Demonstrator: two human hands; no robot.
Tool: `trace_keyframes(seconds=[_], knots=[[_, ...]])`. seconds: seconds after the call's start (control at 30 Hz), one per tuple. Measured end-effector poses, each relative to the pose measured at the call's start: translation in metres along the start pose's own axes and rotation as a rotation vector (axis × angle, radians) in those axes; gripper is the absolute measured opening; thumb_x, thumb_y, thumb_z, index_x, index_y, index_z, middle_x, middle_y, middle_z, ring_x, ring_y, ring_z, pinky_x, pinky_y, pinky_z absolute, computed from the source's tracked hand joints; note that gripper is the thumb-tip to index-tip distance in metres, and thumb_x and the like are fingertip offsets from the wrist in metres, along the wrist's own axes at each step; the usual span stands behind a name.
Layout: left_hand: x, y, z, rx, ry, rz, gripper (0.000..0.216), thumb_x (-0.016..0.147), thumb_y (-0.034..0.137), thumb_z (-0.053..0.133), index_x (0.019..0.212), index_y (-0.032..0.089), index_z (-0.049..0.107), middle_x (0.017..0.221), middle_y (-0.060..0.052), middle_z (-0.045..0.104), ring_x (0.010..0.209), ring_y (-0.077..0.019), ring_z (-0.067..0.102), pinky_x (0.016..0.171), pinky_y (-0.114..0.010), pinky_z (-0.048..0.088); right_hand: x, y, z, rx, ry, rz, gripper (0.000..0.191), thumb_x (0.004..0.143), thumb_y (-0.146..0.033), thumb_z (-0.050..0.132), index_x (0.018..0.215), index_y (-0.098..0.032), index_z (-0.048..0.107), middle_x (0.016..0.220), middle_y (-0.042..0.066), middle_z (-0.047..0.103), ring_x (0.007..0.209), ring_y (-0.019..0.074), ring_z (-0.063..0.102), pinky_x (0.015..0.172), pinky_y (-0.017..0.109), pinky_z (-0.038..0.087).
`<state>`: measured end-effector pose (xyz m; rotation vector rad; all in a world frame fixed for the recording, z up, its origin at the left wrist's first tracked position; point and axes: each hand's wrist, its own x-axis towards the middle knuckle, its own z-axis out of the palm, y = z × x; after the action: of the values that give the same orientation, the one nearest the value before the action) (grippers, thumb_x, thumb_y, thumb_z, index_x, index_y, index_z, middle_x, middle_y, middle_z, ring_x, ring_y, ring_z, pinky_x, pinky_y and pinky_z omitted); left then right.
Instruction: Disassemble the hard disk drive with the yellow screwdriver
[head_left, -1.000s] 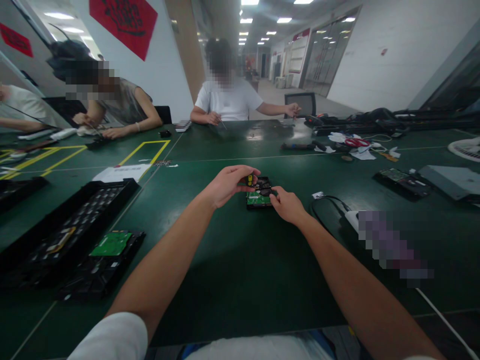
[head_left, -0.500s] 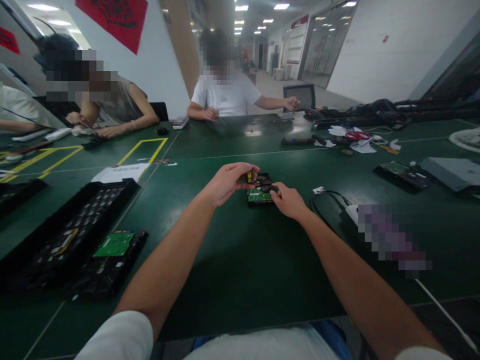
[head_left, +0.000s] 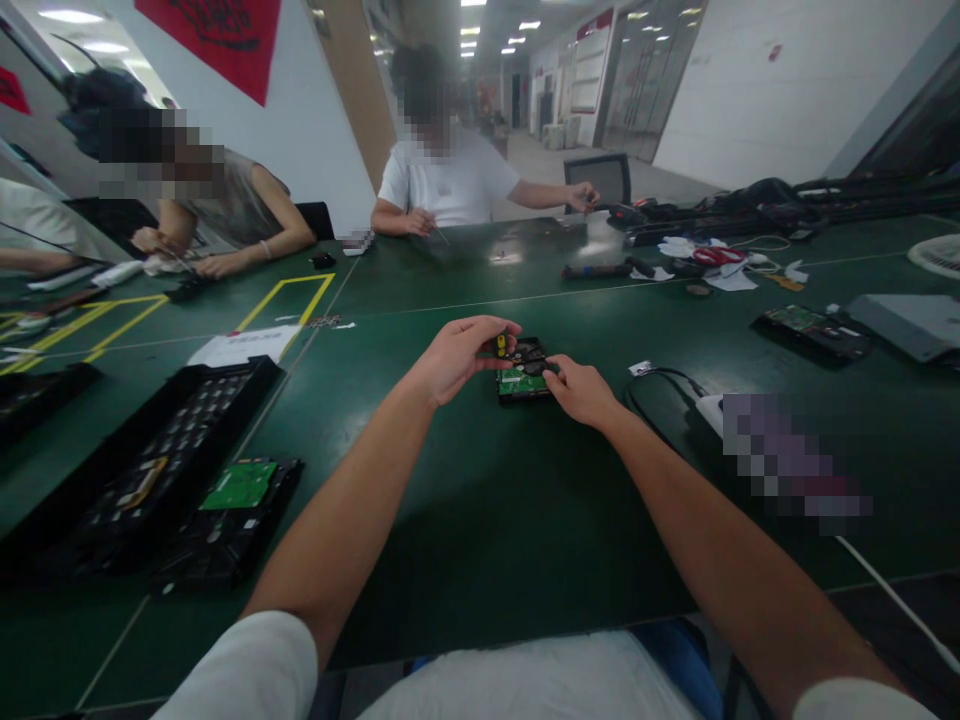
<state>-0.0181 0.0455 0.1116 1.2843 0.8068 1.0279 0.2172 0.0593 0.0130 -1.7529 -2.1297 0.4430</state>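
Observation:
A hard drive [head_left: 519, 385] with a green circuit board lies on the table in front of me. Over its far left part, my left hand [head_left: 459, 358] has its fingers closed around a small screwdriver [head_left: 502, 345] with a yellow and black handle. The screwdriver's tip is too small to make out. At the drive's right edge is my right hand [head_left: 583, 390], its thumb and fingers gripping that side. Part of the drive is hidden by my fingers.
Left of my arm lie a long black tray [head_left: 157, 450] and another drive with a green board [head_left: 240, 485]. To the right are a cable [head_left: 637, 400], a further drive [head_left: 810, 335] and a grey box [head_left: 907, 325]. Co-workers sit across the green table [head_left: 480, 560].
My view has shifted slightly. Both hands stay at the hard drive, the left still around the screwdriver; the fingers of my right hand have shifted a little at the drive's edge.

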Motion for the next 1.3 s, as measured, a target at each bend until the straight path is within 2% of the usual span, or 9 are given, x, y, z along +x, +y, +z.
trace_keyframes(seconds=[0.8,1.1,1.3], knots=[[0.0004,-0.0035,-0.0012,0.016,-0.02,0.003,0.031,0.09,0.04,0.068,0.1,0.012,0.075,0.097,-0.011,0.069,0.096,-0.0196,0.065,0.079,-0.032,0.061,-0.0014,-0.0086,-0.0074,-0.046,-0.054,0.014,0.043,0.106,-0.042,0.045,0.142,-0.021,0.054,0.106,0.011,0.076,0.088,0.0247,0.07,0.071,0.032,0.046],[0.0027,-0.0049,0.0014,0.04,0.036,0.055,0.028,0.09,0.041,0.07,0.1,0.016,0.062,0.089,-0.007,0.069,0.092,-0.0191,0.069,0.078,-0.036,0.062,0.0005,-0.0043,-0.0036,-0.046,-0.044,0.001,0.045,0.107,-0.043,0.043,0.144,-0.02,0.052,0.108,0.012,0.076,0.09,0.0258,0.07,0.073,0.032,0.046],[0.0029,-0.0033,0.0002,0.052,0.037,0.087,0.025,0.092,0.039,0.067,0.097,0.015,0.067,0.095,-0.008,0.069,0.093,-0.0182,0.068,0.073,-0.03,0.062,0.0011,-0.0069,-0.0044,-0.073,-0.042,0.003,0.044,0.107,-0.041,0.041,0.143,-0.019,0.053,0.107,0.014,0.076,0.089,0.0273,0.07,0.073,0.034,0.046]])
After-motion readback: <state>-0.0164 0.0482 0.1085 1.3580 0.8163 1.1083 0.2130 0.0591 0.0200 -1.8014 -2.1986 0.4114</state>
